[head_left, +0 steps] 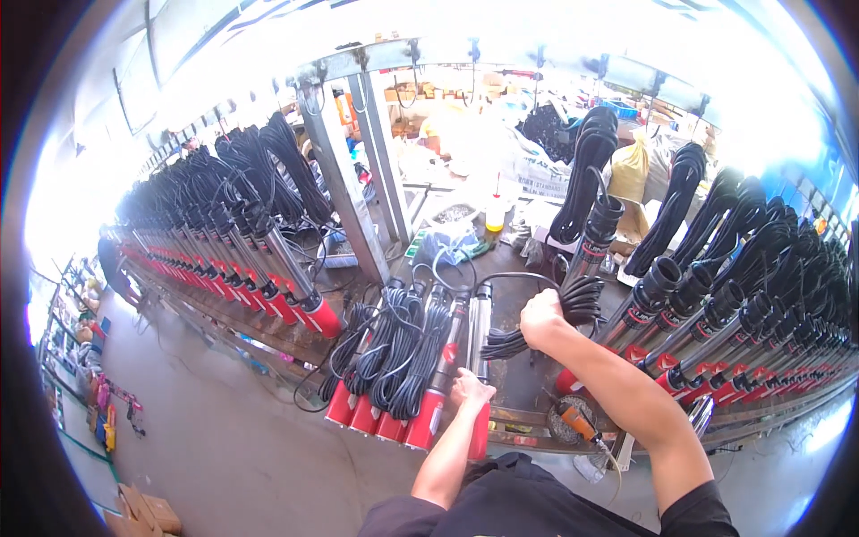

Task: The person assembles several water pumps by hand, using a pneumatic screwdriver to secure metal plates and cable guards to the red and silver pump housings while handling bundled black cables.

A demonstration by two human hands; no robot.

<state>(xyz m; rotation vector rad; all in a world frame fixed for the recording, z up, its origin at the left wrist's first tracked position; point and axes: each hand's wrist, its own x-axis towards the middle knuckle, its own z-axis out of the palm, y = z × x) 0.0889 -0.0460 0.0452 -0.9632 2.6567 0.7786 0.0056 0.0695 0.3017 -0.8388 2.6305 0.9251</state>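
My right hand (540,319) is closed around a bundled coil of black cable (582,300), whose loops stick out on both sides of the fist. Below it to the left, my left hand (471,390) grips the lower part of a steel submersible pump (480,322) with a red base, lying on the bench. Just left of that lie several similar pumps (416,427), with black cable coils (394,353) draped over them. Part of the held pump is hidden behind my left hand.
Rows of pumps with hanging cable coils stand on the left (277,255) and right (707,313). A steel post (344,170) rises from the workbench (514,380). Near the front edge lies an orange power tool (577,421). A yellow-and-white bottle (495,213) stands at the back.
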